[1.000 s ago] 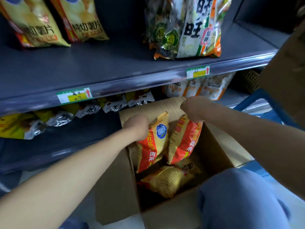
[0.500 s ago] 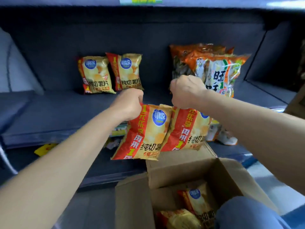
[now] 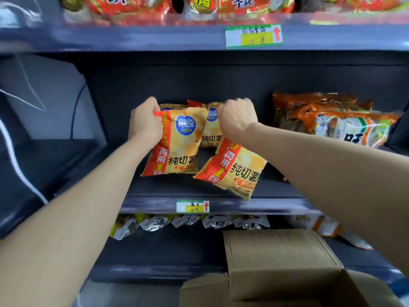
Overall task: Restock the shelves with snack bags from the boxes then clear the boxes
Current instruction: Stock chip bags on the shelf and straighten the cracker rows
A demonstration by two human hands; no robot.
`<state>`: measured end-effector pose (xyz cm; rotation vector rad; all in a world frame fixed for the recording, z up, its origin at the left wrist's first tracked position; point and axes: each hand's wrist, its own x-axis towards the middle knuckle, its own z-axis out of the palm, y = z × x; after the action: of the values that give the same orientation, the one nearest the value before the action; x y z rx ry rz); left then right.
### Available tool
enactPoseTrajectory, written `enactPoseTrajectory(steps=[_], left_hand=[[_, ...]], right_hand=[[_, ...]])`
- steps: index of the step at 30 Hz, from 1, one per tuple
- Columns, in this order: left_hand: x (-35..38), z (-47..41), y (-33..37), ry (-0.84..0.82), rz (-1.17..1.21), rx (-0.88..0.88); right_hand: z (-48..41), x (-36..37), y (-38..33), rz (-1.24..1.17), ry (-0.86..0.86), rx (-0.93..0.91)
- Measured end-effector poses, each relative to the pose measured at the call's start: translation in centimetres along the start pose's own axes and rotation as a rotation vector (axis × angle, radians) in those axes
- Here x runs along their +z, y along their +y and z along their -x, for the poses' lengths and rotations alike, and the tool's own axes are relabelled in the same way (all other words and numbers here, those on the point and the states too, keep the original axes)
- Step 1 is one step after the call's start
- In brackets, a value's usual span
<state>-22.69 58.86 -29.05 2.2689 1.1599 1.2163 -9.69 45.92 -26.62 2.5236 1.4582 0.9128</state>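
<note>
On the head view, I saw my left hand (image 3: 145,125) clenched on the top edge of one chip bag (image 3: 180,144) and my right hand (image 3: 236,120) clenched on another chip bag (image 3: 231,168) — both bags hung over the middle shelf (image 3: 155,203), in front of two shelved bags (image 3: 210,134). The cardboard box (image 3: 278,258) sat below.

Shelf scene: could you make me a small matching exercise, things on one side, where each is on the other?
Things:
1. chip bag in left hand
2. cardboard box
3. orange-topped bags
4. price tag with red arrow

Places:
A. resting at the right of the middle shelf
B. on the shelf's front edge
C. held up over the middle shelf
D. below, in front of the bottom shelf

Pairs: 1-C, 2-D, 3-A, 4-B
</note>
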Motion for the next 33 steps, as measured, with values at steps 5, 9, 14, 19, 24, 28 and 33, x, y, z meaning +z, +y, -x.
enactPoseTrajectory(steps=[5, 9, 14, 19, 24, 28, 33], left_hand=[[2.7, -1.4, -3.6, -0.024, 0.093, -0.083], [4.5, -2.0, -5.5, -0.07, 0.181, -0.192], [6.2, -0.3, -5.9, -0.153, 0.282, -0.301], [7.4, 0.2, -7.1, -0.2, 0.284, -0.329], [8.3, 0.2, -7.4, -0.323, 0.271, -0.491], [9.1, 0.6, -8.2, -0.29, 0.393, -0.491], [9.3, 0.3, -8.0, -0.273, 0.36, -0.475]], right_hand=[[-2.7, 1.7, -1.9, 0.042, 0.056, -0.029], [-3.9, 2.5, -2.9, 0.087, 0.06, -0.064], [-4.8, 3.1, -3.6, 0.162, 0.063, -0.105], [-5.9, 3.3, -3.9, 0.205, 0.102, -0.17], [-5.6, 5.2, -4.9, -0.08, 0.048, -0.162], [-4.2, 7.7, -4.1, -0.6, -0.029, -0.031], [-1.8, 11.4, -1.7, -0.774, -0.082, 0.365]])
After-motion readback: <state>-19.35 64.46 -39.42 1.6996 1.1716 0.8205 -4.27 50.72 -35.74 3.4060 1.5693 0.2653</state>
